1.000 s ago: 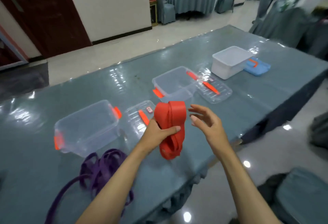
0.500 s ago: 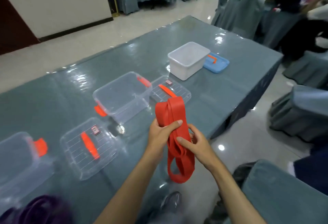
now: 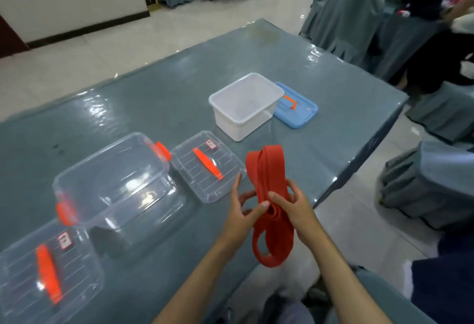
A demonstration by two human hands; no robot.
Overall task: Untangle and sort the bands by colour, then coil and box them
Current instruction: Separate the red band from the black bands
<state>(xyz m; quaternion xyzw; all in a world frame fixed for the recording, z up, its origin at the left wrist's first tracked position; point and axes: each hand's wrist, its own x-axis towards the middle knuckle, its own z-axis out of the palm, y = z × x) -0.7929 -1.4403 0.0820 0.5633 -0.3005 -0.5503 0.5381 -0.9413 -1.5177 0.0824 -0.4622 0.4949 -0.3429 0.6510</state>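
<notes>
While both hands work over the near edge of the desk (image 3: 159, 98), the scene reads as follows.
Red band: a folded bundle of red band (image 3: 269, 195) is held upright between the two hands, its top loop rising above the fingers and its lower loops hanging below them, past the desk edge.
Left hand: the left hand (image 3: 243, 211) steadies the band from the left, thumb pressed on the folds, index finger raised and straight.
Right hand: the right hand (image 3: 295, 205) grips the band from the right, fingers (image 3: 275, 196) curled round the folds at mid-height.
Clear box: an open clear box (image 3: 110, 182) with orange latches sits left of the fingers.
Clear lids: one clear lid (image 3: 207, 167) lies just beyond the left hand; a second clear lid (image 3: 46, 272) lies far left.
White box: an open white box (image 3: 246, 105) stands beyond the fingers, a blue lid (image 3: 297, 111) touching its right side.
</notes>
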